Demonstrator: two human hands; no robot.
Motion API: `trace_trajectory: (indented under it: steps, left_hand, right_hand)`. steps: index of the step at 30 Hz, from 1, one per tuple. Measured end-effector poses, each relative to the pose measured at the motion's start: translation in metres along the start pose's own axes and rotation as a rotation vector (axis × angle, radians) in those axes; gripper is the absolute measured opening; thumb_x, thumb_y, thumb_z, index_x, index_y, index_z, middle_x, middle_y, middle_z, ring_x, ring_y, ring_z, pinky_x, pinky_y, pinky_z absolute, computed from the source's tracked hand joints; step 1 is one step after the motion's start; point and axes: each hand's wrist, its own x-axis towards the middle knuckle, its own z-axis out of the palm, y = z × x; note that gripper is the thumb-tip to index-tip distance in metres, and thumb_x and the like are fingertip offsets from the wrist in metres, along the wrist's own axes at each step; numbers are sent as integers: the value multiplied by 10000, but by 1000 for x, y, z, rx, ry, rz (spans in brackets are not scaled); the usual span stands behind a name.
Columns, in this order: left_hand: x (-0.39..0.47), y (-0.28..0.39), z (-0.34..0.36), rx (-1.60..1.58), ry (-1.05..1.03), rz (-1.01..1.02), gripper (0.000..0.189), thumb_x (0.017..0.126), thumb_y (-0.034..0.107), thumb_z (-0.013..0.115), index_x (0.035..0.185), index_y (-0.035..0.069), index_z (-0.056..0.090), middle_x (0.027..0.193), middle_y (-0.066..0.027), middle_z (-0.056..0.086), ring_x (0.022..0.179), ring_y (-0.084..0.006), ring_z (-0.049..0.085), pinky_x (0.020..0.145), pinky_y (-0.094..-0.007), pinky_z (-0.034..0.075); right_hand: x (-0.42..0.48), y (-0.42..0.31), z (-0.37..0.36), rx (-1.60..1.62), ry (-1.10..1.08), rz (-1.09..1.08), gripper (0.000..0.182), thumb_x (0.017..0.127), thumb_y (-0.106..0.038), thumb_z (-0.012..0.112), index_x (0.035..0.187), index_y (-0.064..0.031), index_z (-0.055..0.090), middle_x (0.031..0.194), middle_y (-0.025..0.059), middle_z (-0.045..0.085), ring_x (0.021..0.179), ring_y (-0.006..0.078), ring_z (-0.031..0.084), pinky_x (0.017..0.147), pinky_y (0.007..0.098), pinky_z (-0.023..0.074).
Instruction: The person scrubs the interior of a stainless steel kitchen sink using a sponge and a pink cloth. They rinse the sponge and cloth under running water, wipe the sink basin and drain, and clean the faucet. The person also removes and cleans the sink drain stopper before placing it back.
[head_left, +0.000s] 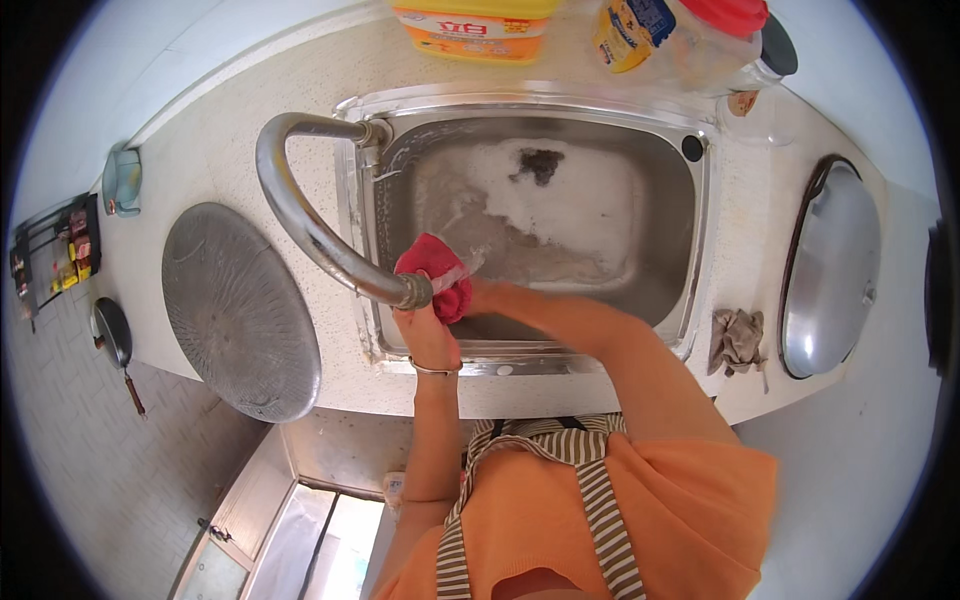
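Observation:
Under the curved metal faucet at the sink's left side, a red cloth is bunched between both hands. My left hand, with a bracelet at the wrist, grips the cloth from the near side just below the spout. From the right, my right hand reaches in against the cloth; its fingers are mostly hidden behind the folds. A stream of water runs by the cloth. Below lies the stainless steel sink, holding cloudy water with white foam and a dark patch among the foam.
A large round metal lid lies left of the sink. On the right are a crumpled grey-brown rag and a domed metal lid. Behind stand a yellow-orange detergent container and a red-lidded clear jar.

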Motion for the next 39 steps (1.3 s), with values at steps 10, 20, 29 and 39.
trace_trajectory:
  steps: [10, 20, 29, 39]
  left_hand:
    - [-12, 0, 9, 34, -14, -9, 200, 929, 143, 539, 1096, 43, 585, 663, 51, 508, 590, -34, 409, 519, -210, 306]
    - [-22, -10, 0, 13, -59, -73, 220, 925, 142, 539, 1118, 43, 578, 957, 15, 599, 836, -51, 522, 727, -213, 416]
    - [-15, -24, 6, -56, -46, -64, 196, 927, 115, 533, 1089, 24, 598, 814, 32, 574, 684, -32, 478, 608, -181, 385]
    - [-11, -45, 21, -161, -21, -128, 203, 913, 89, 537, 1097, 30, 600, 807, 33, 576, 665, -27, 471, 587, -179, 388]
  right_hand:
    - [42, 8, -127, -1231, 572, -141, 210, 765, -164, 535, 969, -148, 583, 1030, 73, 499, 1007, 243, 485, 812, 379, 431]
    - [-55, -20, -236, -1546, 206, -366, 180, 709, -139, 545, 872, -107, 616, 970, 11, 473, 962, 177, 477, 796, 296, 424]
    - [-244, 30, -229, -1696, 65, 351, 300, 735, -105, 548, 1016, -63, 645, 1039, 56, 496, 1000, 212, 474, 809, 317, 434]
    - [-250, -11, -232, -1805, -24, 251, 316, 697, -184, 615, 987, -63, 638, 1120, 95, 504, 983, 228, 481, 789, 330, 436]
